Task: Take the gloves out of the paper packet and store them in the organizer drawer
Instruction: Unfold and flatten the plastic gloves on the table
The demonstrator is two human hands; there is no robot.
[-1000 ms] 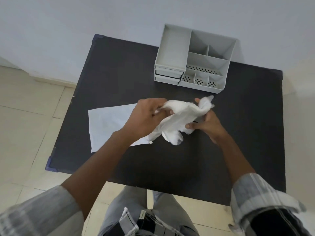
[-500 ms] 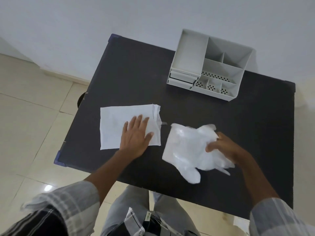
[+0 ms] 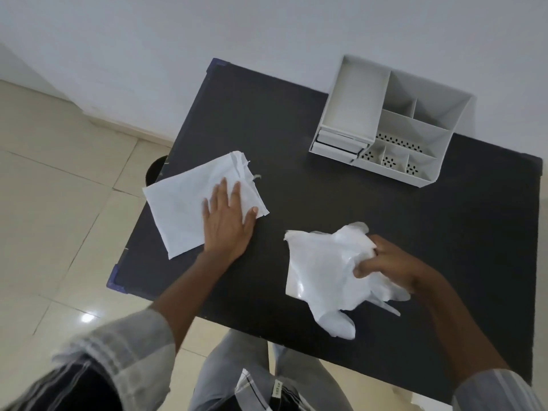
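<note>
organizer beyond gloves, packet aside

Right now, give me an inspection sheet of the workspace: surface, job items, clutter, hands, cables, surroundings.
Surface: black table, matte, blue corner caps.
Job items: paper packet flat at the table's left edge; gloves out of it, crumpled on the table; organizer at the far edge, both drawers shut.
Clutter: nothing seen.
Hands: left hand flat, palm down on the packet; right hand gripping the gloves.
Cables: nothing seen.
Surroundings: white wall, beige tiled floor, dark round object beneath the table's left edge.
</note>
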